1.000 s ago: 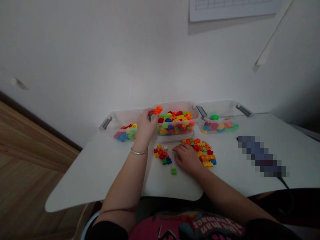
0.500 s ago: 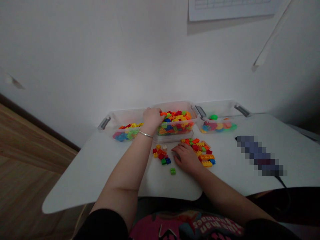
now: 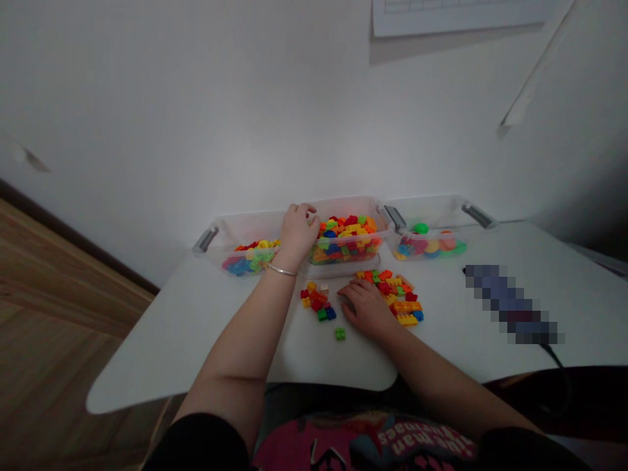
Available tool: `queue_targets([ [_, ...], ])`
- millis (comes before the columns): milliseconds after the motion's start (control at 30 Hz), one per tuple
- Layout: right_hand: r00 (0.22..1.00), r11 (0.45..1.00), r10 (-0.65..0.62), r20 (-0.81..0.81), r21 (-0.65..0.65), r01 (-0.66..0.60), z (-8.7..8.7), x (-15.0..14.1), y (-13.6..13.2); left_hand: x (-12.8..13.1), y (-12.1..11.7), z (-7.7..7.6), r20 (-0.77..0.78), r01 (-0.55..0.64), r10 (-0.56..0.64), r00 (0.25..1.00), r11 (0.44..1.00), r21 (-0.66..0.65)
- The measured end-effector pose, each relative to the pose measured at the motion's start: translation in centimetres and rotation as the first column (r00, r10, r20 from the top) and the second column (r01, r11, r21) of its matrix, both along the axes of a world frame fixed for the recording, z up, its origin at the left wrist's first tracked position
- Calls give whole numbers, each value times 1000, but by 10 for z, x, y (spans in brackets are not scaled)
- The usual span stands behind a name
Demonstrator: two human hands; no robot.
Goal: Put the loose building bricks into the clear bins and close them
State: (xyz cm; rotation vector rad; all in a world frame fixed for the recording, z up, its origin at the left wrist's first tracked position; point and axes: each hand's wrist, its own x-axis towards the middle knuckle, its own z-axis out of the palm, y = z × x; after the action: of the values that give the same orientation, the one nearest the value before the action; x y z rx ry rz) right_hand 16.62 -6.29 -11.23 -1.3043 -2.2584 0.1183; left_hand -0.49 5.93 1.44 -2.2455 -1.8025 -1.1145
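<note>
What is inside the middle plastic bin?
The middle plastic bin holds heaped mixed-colour toy bricks; the left hand covers its left corner, and the bricks hide its floor.

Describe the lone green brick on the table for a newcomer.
On the white table, below the middle clear plastic bin, lies a pile of loose toy bricks. Just below it sits a small green brick, alone, touching no other brick.

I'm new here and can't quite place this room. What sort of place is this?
Probably a play or activity corner at home or in a classroom, though that's uncertain. Clear bins of colourful toy bricks sit on a small white table against a plain wall, with a paper chart above.
</note>
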Motion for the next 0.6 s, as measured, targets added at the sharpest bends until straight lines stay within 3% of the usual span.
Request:
queue_targets([
  [67,1000,1000,2,-4,4,-2,1,0,0,-1,-12,2,1,63,-63,998,997,33],
  [167,1000,1000,2,-13,4,-2,2,0,-1,-2,-42,1,-47,144,-146,988,989,-39],
  [267,1000,1000,3,-20,7,-3,2,0,-1,-4,-75,-10,-123,191,-206,971,973,-127],
  [467,1000,1000,9,-10,10,-9,2,0,-1,-21,-107,-52,-347,0,-111,931,952,-306],
  [600,1000,1000,4,-4,-2,-4,3,0,-1,-32,-111,-67,-479,-68,-86,874,953,-295],
])
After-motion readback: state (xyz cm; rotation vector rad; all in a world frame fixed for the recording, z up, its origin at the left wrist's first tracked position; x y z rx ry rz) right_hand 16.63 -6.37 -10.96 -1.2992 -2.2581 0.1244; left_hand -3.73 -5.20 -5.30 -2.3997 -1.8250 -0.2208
